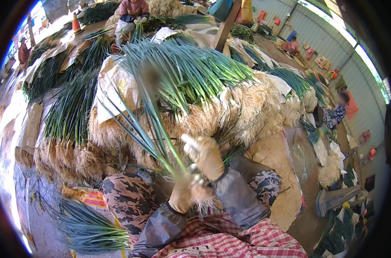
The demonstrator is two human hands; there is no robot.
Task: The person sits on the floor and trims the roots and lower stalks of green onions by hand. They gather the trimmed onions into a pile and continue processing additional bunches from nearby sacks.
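A few green onions (169, 145) with long green leaves and pale, hairy roots stand tilted in front of me, held near their white stem bases. My left hand (181, 195), in a tan glove, is closed around those bases, with the roots hanging beside it. Just above and to the right, my right hand (206, 156), in a tan glove with a pale fingertip, is beside the stems; whether it grips anything is blurred. Beyond both hands lies a large heap of green onions (195, 74), roots toward me. A trimmed-looking bundle of green onions (92, 227) lies at lower left, on a printed sack (95, 201).
More green onion piles (74, 106) lie at left, and others (292, 80) at right. A wooden post (227, 29) rises behind the heap. One person (134, 13) handles onions at the top; another person (335, 113) sits at right. A brown sheet (272, 180) covers ground beside my knee.
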